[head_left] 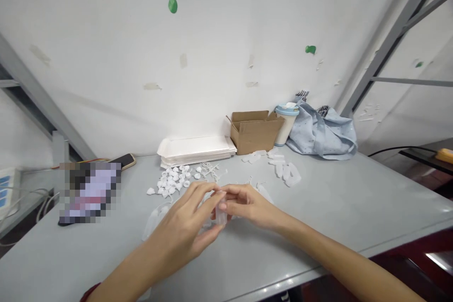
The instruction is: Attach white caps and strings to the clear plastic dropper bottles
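A small translucent plastic bottle (221, 215) stands roughly upright between my two hands above the table. My left hand (191, 214) is closed on it, fingers at the top and thumb near its base. From the other side my right hand (249, 205) grips its upper part, the thumb pressed against the front. The fingers cover the bottle's top. Beyond my left hand lies a pile of small white caps (171, 180), with thin white stick-like pieces (211, 170) beside it. More translucent bottles (153, 222) lie partly hidden by my left hand.
Flat translucent pieces (286, 172) lie farther right on the grey table (336, 198). Along the wall stand stacked white card trays (196, 148), an open cardboard box (256, 134), a lidded cup (285, 125) and a blue cloth bag (323, 132). A phone (127, 161) lies at left.
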`<state>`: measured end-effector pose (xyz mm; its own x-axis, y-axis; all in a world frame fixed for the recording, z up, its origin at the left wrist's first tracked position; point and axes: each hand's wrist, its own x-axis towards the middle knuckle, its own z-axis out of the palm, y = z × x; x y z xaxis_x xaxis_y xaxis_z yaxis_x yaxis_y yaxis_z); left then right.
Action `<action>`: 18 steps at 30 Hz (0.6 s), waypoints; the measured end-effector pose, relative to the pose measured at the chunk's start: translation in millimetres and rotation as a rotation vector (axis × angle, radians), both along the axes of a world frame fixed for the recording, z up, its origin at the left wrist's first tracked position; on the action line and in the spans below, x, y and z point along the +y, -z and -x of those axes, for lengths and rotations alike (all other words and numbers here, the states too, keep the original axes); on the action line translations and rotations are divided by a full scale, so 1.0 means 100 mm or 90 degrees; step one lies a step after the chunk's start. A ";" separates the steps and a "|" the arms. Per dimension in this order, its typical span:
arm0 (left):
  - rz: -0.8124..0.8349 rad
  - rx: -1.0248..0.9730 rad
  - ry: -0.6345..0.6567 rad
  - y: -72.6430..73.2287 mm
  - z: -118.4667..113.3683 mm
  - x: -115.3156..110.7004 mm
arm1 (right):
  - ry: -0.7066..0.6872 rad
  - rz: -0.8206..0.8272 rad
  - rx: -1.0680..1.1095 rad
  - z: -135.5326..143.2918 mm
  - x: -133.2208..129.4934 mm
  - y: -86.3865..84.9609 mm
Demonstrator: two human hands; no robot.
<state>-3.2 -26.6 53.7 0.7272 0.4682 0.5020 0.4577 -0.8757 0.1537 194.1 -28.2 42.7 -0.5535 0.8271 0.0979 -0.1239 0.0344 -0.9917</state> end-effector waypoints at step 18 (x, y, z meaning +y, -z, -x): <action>0.062 0.102 -0.063 0.35 0.92 -0.47 | 0.213 -0.035 -0.217 -0.04 0.09 -0.04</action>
<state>-95.5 -73.6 18.5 0.7421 0.5816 0.3331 0.5657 -0.8101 0.1541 198.2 -18.8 46.7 -0.2662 0.9639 0.0052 0.2343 0.0699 -0.9697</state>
